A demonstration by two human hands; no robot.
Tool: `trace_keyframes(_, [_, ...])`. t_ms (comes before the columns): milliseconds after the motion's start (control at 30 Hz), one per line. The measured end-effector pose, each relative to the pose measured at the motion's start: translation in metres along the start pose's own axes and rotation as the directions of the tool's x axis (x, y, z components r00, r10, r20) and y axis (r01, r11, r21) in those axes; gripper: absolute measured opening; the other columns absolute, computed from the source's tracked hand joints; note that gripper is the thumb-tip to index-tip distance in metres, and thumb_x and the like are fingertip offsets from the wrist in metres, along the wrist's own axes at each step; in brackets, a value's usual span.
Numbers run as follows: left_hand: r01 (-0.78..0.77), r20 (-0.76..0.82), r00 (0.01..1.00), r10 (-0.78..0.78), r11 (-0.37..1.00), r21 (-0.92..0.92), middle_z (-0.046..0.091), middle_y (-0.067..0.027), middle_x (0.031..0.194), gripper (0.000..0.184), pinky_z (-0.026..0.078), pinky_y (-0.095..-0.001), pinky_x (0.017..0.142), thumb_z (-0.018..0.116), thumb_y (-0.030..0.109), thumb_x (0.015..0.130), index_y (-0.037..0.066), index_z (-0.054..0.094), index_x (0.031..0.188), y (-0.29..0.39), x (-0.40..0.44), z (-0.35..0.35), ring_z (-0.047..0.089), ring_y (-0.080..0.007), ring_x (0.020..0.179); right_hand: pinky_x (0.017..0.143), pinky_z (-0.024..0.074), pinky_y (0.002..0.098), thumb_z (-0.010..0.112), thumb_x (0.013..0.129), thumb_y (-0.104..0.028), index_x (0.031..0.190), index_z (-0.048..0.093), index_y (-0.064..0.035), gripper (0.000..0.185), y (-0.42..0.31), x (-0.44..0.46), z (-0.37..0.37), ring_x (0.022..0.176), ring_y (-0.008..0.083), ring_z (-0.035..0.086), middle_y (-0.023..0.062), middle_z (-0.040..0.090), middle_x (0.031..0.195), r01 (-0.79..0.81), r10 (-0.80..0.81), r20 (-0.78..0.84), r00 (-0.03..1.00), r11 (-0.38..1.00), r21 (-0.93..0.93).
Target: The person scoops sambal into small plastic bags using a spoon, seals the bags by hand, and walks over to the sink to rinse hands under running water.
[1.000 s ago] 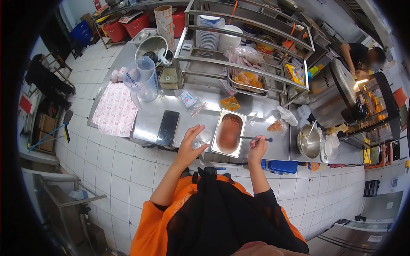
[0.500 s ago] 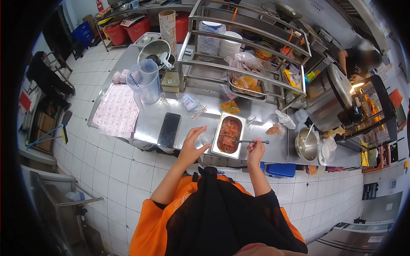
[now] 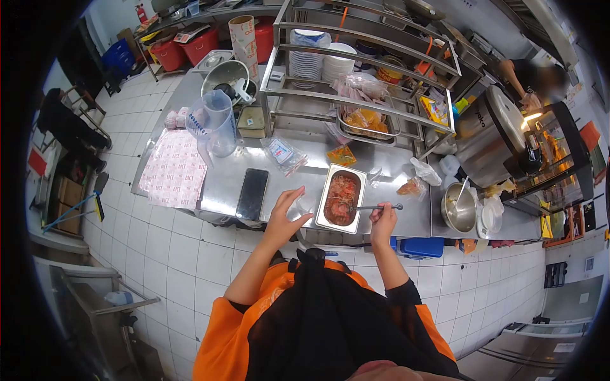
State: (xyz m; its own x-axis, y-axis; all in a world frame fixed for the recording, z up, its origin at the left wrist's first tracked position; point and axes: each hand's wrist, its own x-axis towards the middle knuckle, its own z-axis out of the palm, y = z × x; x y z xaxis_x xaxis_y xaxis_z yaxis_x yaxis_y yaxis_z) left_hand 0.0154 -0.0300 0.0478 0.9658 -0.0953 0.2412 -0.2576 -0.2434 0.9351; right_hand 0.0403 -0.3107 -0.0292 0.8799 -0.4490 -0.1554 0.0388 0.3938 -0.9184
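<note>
A rectangular steel food pan [image 3: 323, 214] stands at the counter's front edge, holding a reddish chunky mixture [image 3: 343, 193]. My right hand [image 3: 382, 222] is closed around the dark handle of a spoon [image 3: 381, 207], whose far end sits in the mixture over the pan's right rim. My left hand [image 3: 286, 217] is just left of the pan, thumb and fingers apart, with nothing in it. Left of that hand lies a black phone [image 3: 253, 194]. Beyond the pan lies a small bag with orange contents [image 3: 341, 157]. A clear plastic packet [image 3: 284, 155] lies behind the phone.
A steel rack [image 3: 362, 98] with stacked plates [image 3: 305, 66] stands behind. Left are a clear measuring jug [image 3: 219, 120] and printed paper [image 3: 171, 168]. On the right are a steel bowl [image 3: 459, 213] and a large cooker [image 3: 486, 140]; a co-worker [image 3: 524, 79] is beyond it.
The spoon's end has shifted slightly within the mixture, and my right hand has moved a little. My left hand stays beside the pan. The view has tilted slightly.
</note>
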Motion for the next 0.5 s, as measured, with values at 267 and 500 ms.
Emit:
trace_keyframes(267, [-0.109, 0.064, 0.993, 0.101, 0.986, 0.128, 0.055, -0.0126, 0.117, 0.064, 0.043, -0.0339, 0.096, 0.076, 0.009, 0.075, 0.005, 0.050, 0.133, 0.012, 0.029, 0.009, 0.056, -0.0271, 0.112, 0.047, 0.0314, 0.0246, 0.047, 0.100, -0.027, 0.087, 0.051, -0.0064, 0.025, -0.071, 0.026, 0.034, 0.050, 0.0100, 0.038, 0.0028, 0.046, 0.059, 0.062, -0.081, 0.081, 0.993, 0.975, 0.214])
trace_keyframes(500, [-0.224, 0.132, 0.972, 0.193, 0.932, 0.284, 0.055, -0.0148, 0.117, 0.058, 0.044, -0.0365, 0.094, 0.076, 0.009, 0.073, 0.003, 0.053, 0.127, 0.022, 0.058, 0.038, 0.056, -0.0324, 0.109, 0.047, 0.0311, 0.0244, 0.049, 0.099, -0.028, 0.087, 0.052, -0.0064, 0.025, -0.138, 0.048, 0.069, 0.050, 0.0091, 0.036, 0.0015, 0.045, 0.060, 0.075, -0.126, 0.163, 0.979, 0.955, 0.285])
